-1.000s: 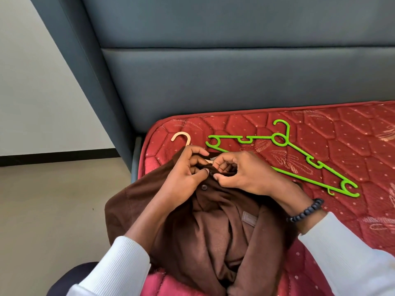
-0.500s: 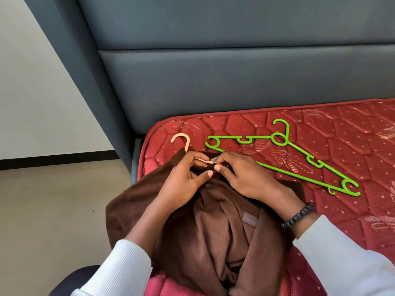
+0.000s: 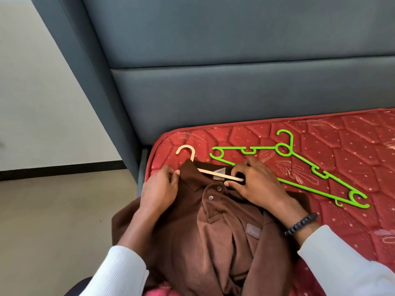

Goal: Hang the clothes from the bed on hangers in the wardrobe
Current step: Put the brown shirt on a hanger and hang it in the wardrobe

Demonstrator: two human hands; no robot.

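Two hangers are present: a cream hanger (image 3: pixel 213 172) threaded through the neck opening of a brown polo shirt (image 3: pixel 205 236), its hook protruding past the collar toward the corner of the red mattress (image 3: pixel 346 227), and a green hanger (image 3: pixel 303 165) lying unused just beside the shirt on the mattress surface. The shirt lies face up at the mattress corner, collar toward the grey headboard (image 3: pixel 235 92), with its lower part bunched and spilling over the bed edge. The left hand (image 3: pixel 159 194) is closed on the left collar and shoulder fabric, thumb and forefinger pinching cloth. The right hand (image 3: pixel 256 184) pinches the right side of the collar around the cream hanger's arm, fingers narrow. Assessment: the shirt is a soft, light knit that will sag and slide unless supported; the placket buttons appear partly fastened, so the neck opening is tight. The hanger looks thin, rigid and light. Recommended hold for lifting is the hook or hanger neck, once both shoulders are seated over the arms. Risk noted: the right shoulder does not appear fully seated, and the garment could slip off on lifting. No wardrobe is visible.
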